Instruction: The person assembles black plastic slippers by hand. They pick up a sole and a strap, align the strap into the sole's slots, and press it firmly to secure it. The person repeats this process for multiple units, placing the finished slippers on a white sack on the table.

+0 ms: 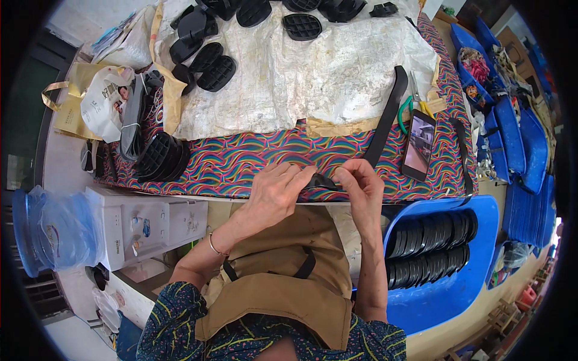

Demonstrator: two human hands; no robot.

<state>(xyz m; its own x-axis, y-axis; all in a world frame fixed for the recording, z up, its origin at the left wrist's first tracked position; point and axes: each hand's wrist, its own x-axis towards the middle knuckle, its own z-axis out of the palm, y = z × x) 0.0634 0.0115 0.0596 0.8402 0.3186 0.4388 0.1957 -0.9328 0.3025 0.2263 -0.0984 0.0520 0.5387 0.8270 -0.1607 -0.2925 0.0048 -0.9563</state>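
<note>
At the front edge of the table, my left hand (pixel 274 189) is closed on one side of a small black piece (pixel 323 181). My right hand (pixel 361 185) pinches its other end between thumb and fingers. Much of the piece is hidden by my fingers, so its kind cannot be made out. Just beyond my right hand lies a long black strap (pixel 387 114), slanting away over the patterned tablecloth (pixel 223 162). To the right of the strap rest scissors (pixel 415 90) with green and yellow handles, and a phone (pixel 419 145).
Black ribbed moulded parts (pixel 302 27) lie on a white woven sheet (pixel 253 108); more are stacked (pixel 161 157) at the left. A blue tub (pixel 433 307) with rows of black parts stands at my right. Further right are blue bins (pixel 512 138). Bags (pixel 105 102) sit at the far left.
</note>
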